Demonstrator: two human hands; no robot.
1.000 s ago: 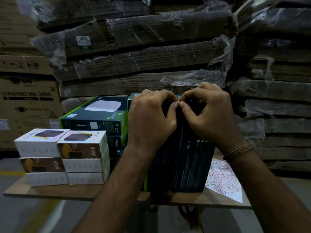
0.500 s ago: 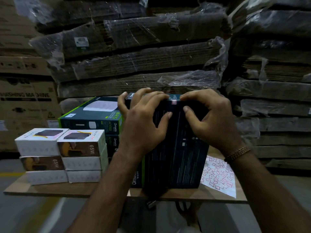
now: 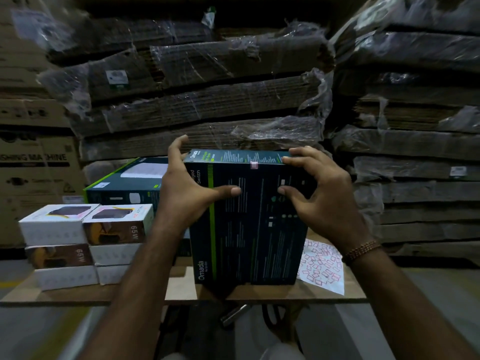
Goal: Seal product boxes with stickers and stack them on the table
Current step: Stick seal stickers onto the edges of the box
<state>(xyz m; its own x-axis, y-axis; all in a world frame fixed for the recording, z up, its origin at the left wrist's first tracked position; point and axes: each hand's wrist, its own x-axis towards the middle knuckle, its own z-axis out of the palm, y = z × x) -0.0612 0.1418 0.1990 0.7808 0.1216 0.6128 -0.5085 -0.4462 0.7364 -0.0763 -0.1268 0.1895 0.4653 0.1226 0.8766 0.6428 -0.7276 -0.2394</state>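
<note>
A tall dark switch box (image 3: 249, 229) with a green stripe stands on end at the middle of the wooden table (image 3: 272, 293). A small pink sticker (image 3: 254, 165) sits across its top front edge. My left hand (image 3: 189, 193) grips the box's upper left corner, thumb across the front face. My right hand (image 3: 319, 193) grips the upper right corner, fingers on the top edge and thumb on the front. A white sheet of pink stickers (image 3: 322, 266) lies flat on the table just right of the box.
Behind and left lies a stack of dark boxes with green edges (image 3: 127, 185). Several white 65W boxes (image 3: 85, 245) are stacked at the table's left. Wrapped bundles of flat cardboard (image 3: 207, 94) fill the background; large cartons (image 3: 36, 165) stand far left.
My fingertips left the sticker on the top edge and both hands spread out to the box's upper corners. The box now stands a little higher and squarer in view.
</note>
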